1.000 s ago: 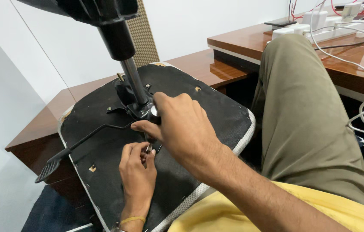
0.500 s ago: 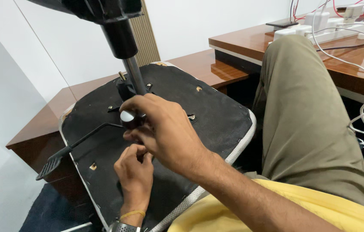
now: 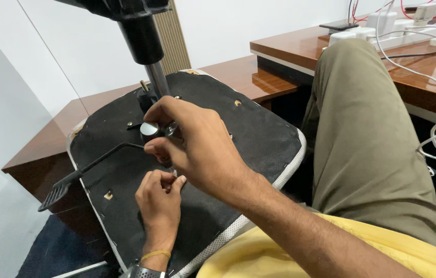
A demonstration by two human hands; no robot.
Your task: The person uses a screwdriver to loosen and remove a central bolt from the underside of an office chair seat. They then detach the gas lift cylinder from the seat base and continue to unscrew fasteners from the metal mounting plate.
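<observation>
On the wooden desk (image 3: 48, 139) lies an upturned office chair seat (image 3: 259, 139), its black fabric underside facing up and a pale piped edge running round it. No container shows anywhere. At the left a black adjustment lever (image 3: 81, 172) runs from its paddle end off the seat's edge toward the mechanism in the middle. The left hand (image 3: 158, 201) rests on the fabric below that mechanism, palm down, thumb and fingers pinched together on something too small to make out. Just above it the right hand (image 3: 192, 146) reaches in from the lower right, forearm crossing the seat, its fingers curled round a round grey knob (image 3: 149, 128) at the foot of the shiny metal gas column (image 3: 157, 80); the hand hides most of the mechanism. The two hands sit close, nearly touching. The column rises into a black sleeve at the top edge. To the right, a bent leg in olive trousers (image 3: 372, 134) stands beside the seat, and behind it white cables (image 3: 408, 51) trail over a second desk top.
</observation>
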